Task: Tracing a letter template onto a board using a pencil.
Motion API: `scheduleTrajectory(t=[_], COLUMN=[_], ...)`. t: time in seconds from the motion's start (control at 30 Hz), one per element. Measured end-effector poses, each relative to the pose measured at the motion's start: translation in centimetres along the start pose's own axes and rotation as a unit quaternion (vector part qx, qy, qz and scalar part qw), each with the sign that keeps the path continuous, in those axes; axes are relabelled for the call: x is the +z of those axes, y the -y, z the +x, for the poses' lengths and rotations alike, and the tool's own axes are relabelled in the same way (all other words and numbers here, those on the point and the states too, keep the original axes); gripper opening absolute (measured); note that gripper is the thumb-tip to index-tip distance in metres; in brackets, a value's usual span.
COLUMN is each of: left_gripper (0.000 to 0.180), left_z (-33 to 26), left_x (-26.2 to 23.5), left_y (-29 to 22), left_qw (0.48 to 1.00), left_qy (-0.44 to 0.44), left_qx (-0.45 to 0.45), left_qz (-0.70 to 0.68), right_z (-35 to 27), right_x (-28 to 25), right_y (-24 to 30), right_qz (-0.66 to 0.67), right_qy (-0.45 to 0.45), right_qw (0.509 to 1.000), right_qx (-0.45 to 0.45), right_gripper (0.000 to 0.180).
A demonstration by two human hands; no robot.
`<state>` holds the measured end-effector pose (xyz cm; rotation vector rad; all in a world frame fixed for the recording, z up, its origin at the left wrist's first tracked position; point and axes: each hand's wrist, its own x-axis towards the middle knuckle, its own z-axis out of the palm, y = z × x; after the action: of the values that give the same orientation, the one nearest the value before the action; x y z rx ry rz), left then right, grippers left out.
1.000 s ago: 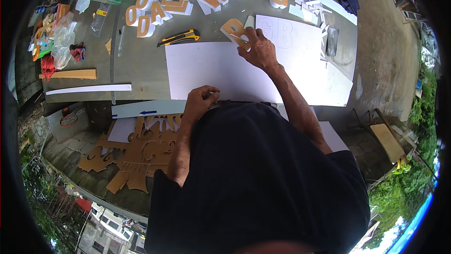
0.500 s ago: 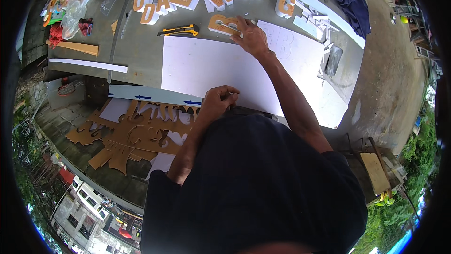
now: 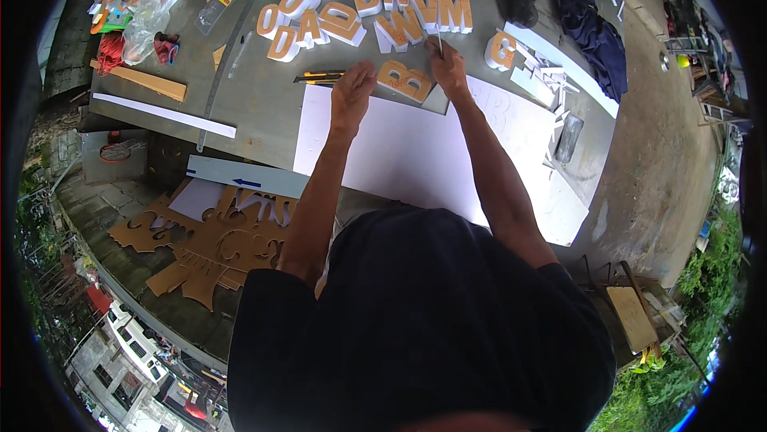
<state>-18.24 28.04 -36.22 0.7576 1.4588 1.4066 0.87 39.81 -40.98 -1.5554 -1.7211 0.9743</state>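
A brown-faced, white-sided block letter (image 3: pixel 405 82) lies flat between my two hands, at the upper edge of a large white sheet (image 3: pixel 383 144). My right hand (image 3: pixel 449 70) is just right of it, closed on a thin, light stick-like thing (image 3: pixel 438 31) that points away from me. What kind of thing it is, I cannot make out. To the left of the letter is my left hand (image 3: pixel 353 96), its fingers stretched out and close together. It overlaps the end of a yellow and black utility knife (image 3: pixel 318 78). Faint letter outlines mark the sheet right of my right wrist.
Several more block letters (image 3: pixel 343 23) crowd the far middle of the table, and one (image 3: pixel 500 50) stands apart at right. White offcuts (image 3: pixel 551 80) and a dark oblong block (image 3: pixel 568 139) lie at right. A metal ruler (image 3: pixel 220 72) crosses the left side. Cut brown sheets (image 3: pixel 212 232) rest below.
My left hand has moved up from the sheet's near edge to beside the letter and knife. My right hand has let go of the letter and now holds the thin thing. The view has shifted.
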Motion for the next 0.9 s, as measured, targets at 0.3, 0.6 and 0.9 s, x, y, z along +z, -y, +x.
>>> scheduleTrajectory(t=[0.3,0.6,0.9], left_gripper=[0.042,0.036,0.025], left_z=[7.7,8.7,8.9], left_x=[1.0,0.5,1.1], left_y=[1.5,1.6,2.9], left_qw=[0.960,0.961,0.982], left_qy=[0.047,0.066,0.070], left_qx=[0.006,0.012,0.025], left_qz=[0.277,0.269,0.173], right_z=[-0.1,1.0,1.2], right_x=[1.7,2.1,2.1], right_y=[1.5,2.1,2.8], right_qz=[-0.040,0.053,-0.024], right_qy=[0.005,-0.019,-0.019], right_qw=[0.998,0.995,0.997], right_qx=[0.042,0.079,0.074], right_gripper=[0.037,0.031,0.032])
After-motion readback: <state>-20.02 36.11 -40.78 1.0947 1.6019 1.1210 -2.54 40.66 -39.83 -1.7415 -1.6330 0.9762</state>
